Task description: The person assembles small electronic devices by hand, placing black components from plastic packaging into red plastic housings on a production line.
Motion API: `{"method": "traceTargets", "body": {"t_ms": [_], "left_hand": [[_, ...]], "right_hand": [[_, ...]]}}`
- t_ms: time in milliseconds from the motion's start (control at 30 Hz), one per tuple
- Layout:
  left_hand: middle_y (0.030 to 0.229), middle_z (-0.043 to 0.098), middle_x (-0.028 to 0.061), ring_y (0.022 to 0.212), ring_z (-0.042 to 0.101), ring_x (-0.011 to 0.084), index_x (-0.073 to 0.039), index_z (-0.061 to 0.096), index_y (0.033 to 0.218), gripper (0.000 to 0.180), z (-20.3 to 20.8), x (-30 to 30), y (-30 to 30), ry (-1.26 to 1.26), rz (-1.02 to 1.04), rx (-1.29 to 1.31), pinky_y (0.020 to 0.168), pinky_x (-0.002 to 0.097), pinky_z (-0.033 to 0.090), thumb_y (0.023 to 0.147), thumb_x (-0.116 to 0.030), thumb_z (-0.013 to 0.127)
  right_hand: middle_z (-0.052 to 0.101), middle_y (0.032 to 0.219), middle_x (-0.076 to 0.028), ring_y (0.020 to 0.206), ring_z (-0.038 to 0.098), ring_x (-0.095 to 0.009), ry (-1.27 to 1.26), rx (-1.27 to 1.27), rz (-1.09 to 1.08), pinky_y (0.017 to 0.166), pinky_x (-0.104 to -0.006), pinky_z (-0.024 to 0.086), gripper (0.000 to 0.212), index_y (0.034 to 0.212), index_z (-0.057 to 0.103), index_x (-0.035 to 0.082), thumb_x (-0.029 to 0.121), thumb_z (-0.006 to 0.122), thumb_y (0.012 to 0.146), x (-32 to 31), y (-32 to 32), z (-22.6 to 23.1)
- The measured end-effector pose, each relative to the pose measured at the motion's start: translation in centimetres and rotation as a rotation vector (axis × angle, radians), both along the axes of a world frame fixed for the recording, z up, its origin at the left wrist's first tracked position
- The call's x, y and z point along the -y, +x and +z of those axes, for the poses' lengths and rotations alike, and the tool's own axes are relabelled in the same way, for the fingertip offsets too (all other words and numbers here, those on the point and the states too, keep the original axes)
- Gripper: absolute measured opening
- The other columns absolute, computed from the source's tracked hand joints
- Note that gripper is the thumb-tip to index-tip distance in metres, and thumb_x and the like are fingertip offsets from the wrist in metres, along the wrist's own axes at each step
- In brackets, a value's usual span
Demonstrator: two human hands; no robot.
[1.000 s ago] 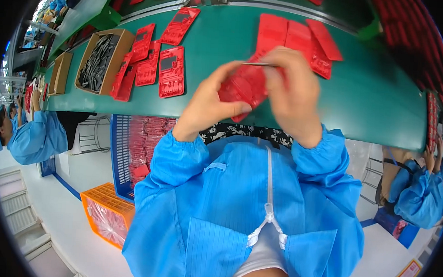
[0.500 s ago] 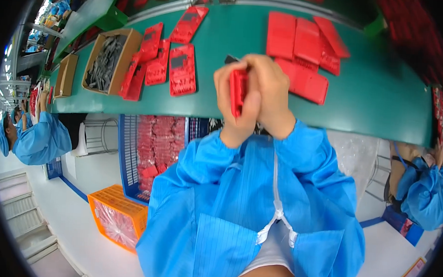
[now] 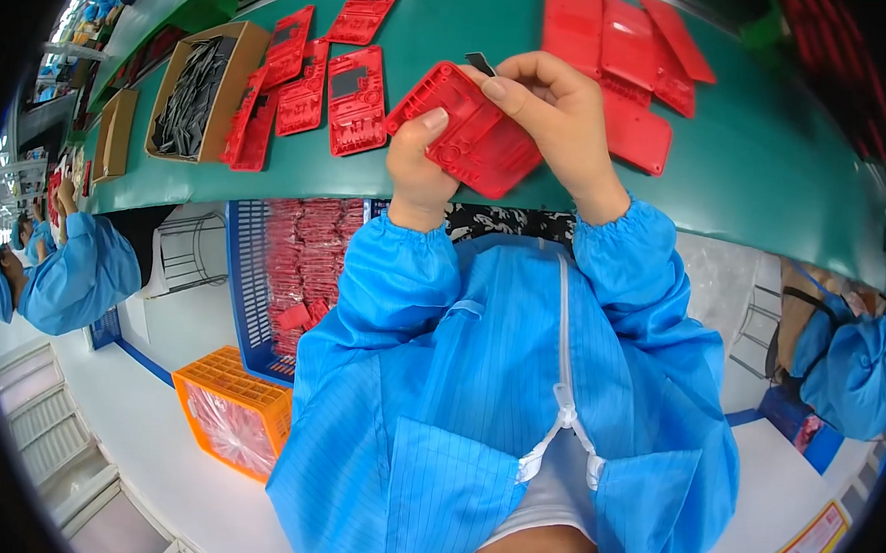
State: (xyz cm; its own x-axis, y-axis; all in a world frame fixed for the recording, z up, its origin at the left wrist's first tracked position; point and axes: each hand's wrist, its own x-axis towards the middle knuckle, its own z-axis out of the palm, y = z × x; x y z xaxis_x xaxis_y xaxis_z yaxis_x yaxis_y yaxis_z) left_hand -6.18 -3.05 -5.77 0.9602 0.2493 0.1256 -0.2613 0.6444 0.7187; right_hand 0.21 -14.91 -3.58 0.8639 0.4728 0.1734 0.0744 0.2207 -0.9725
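Note:
My left hand grips a red plastic casing half above the table's near edge, thumb lying over its moulded inner side. Between thumb and fingers of my right hand is a small, thin dark strip, held just beyond the casing's upper edge. Left of my hands lie several red casing halves, inner sides up, some with a dark rectangular patch. A cardboard box beside them holds many dark strips. More red casing halves overlap in a pile to the right, mostly smooth side up.
The green tabletop runs across in front of me. A second cardboard box stands at its left. Below the table are a blue crate of red parts and an orange crate. Co-workers sit at left and right.
The casing half, earlier on edge between both hands, is now turned to show its inner side. My right hand has drawn apart from the left, pinching the dark strip. The view has shifted slightly.

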Motion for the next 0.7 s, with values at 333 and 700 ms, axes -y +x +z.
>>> {"method": "traceTargets", "body": {"t_ms": [333,700], "left_hand": [[0.101,0.058,0.0201,0.093,0.057,0.0323,0.004,0.051,0.109,0.052,-1.1,-1.1,0.9,-0.226,-0.066,0.058,0.083,0.0415,0.047,0.079,-0.038,0.047],[0.095,0.061,0.0184,0.087,0.060,0.0307,0.002,0.052,0.107,0.050,-1.6,-1.2,1.5,-0.269,0.054,0.020,0.079,0.0388,0.049,0.085,-0.041,0.042]], "right_hand": [[0.061,0.072,-0.002,0.064,0.055,-0.006,0.089,0.055,-0.260,0.056,-0.0188,0.043,0.012,0.087,0.063,0.000,0.012,0.061,0.083,1.2,0.8,0.7],[0.060,0.070,-0.002,0.067,0.056,-0.007,-0.067,-0.064,-0.131,0.059,-0.0216,0.045,0.011,0.085,0.060,-0.004,0.007,0.060,0.081,0.7,-2.1,-1.2]]}}
